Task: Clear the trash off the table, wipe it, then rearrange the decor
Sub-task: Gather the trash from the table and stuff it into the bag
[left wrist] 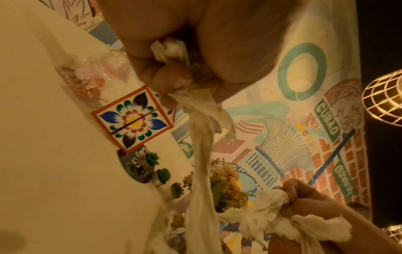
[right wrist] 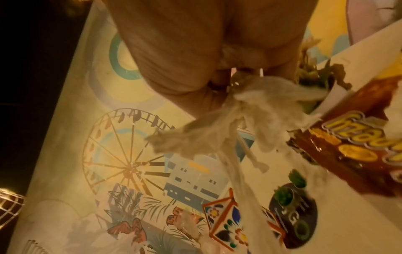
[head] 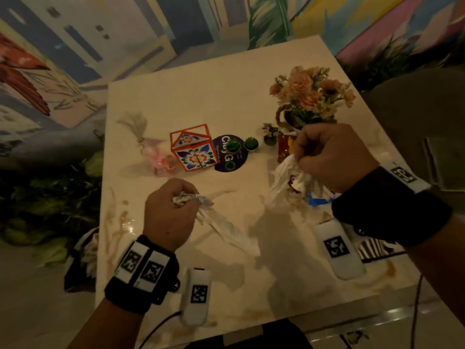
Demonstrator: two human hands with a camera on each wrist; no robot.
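Over on the left, a feathered pink trinket lies on the counter, and just beside it stands the floral painted box, untouched. Now the left hand: its grip is curled tight around a crumpled tissue, a wad bunched in the fist and a long tail trailing down and to the right onto the counter. From the left-wrist view that tail hangs in a twisted strand below the fingers. Middle of the counter, two tiny potted succulents sit by a dark round coaster. Further right, the right hand is also clenched, bunching a second clump of tissue that is partly draped over a red snack packet, with the flower pot just behind.

Both hands are loaded with trash, so the clearing looks underway, wiping not yet. The packet lies directly under the right hand; that hand is clearly nearer. Brown smears mark the near-left edge.
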